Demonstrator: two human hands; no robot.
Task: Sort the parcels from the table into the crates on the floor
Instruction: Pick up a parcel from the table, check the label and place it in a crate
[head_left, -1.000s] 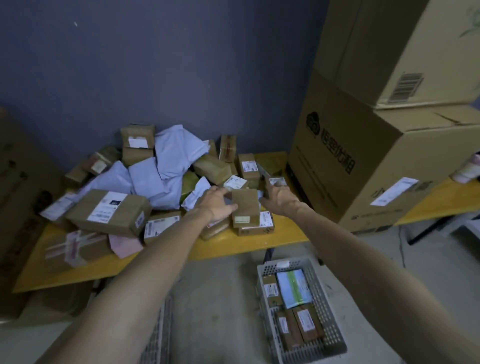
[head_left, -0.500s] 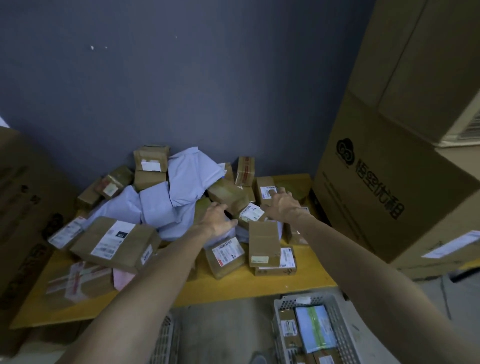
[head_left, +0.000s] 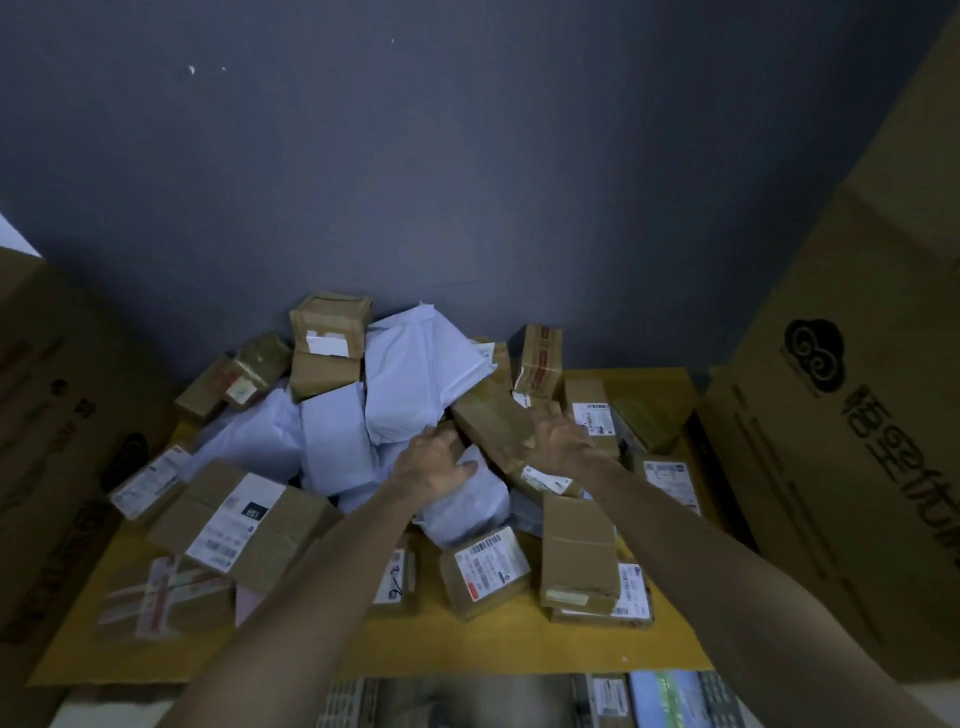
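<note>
Yellow table (head_left: 498, 644), parcel heap: both your hands over one long brown box (head_left: 498, 423).
Its axis runs far-left to near-right; your right hand (head_left: 558, 439) rests spread on it (nearer), your left hand (head_left: 434, 465) spread on a white mailer (head_left: 467, 501) beside.

Dark blue wall (head_left: 467, 156), large printed carton (head_left: 852, 441) at right, brown carton (head_left: 47, 415) at left
</note>
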